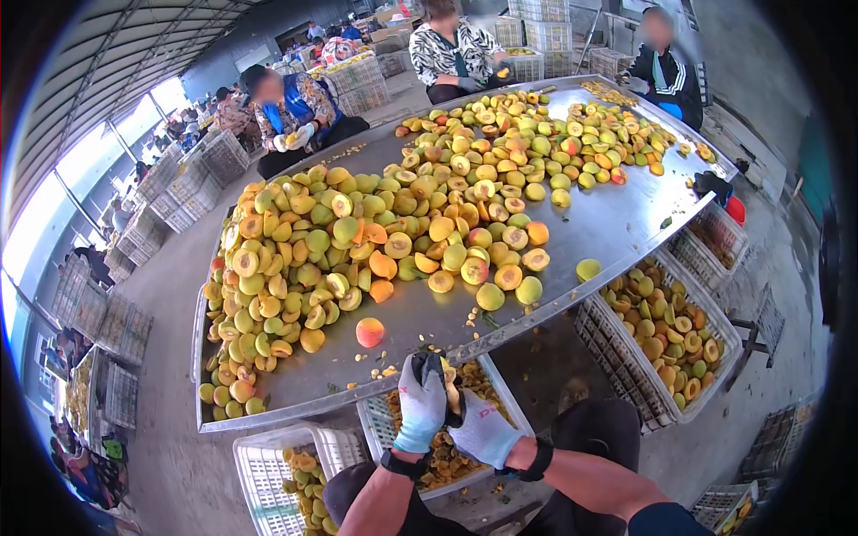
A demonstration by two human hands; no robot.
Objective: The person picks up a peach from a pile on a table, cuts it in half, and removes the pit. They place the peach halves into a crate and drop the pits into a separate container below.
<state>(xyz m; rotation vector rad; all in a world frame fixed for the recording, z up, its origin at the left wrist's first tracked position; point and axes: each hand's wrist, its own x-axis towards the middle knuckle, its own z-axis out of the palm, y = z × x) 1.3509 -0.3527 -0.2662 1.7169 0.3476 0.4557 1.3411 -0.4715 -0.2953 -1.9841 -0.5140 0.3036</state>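
My left hand [423, 402], in a grey-white glove with dark fingertips, is closed at the table's front edge. Close against it is my right hand [483, 431], gloved the same way, its fingers also closed. Something small and pale orange-brown [452, 389] shows between the two hands; its exact shape is hard to make out. Both hands are above a white crate [368, 427] of brown-orange scraps. Just beyond them, a red-orange fruit [370, 331] lies on the metal table [572, 234], near loose pits [388, 371]. A large pile of halved and whole yellow-green fruit [295, 241] spreads behind it.
A crate of fruit halves [666, 335] stands at the right below the table edge, another crate [268, 473] at the lower left. Three people [299, 116] sit along the far side. Stacked crates [192, 174] and more people are at the back left.
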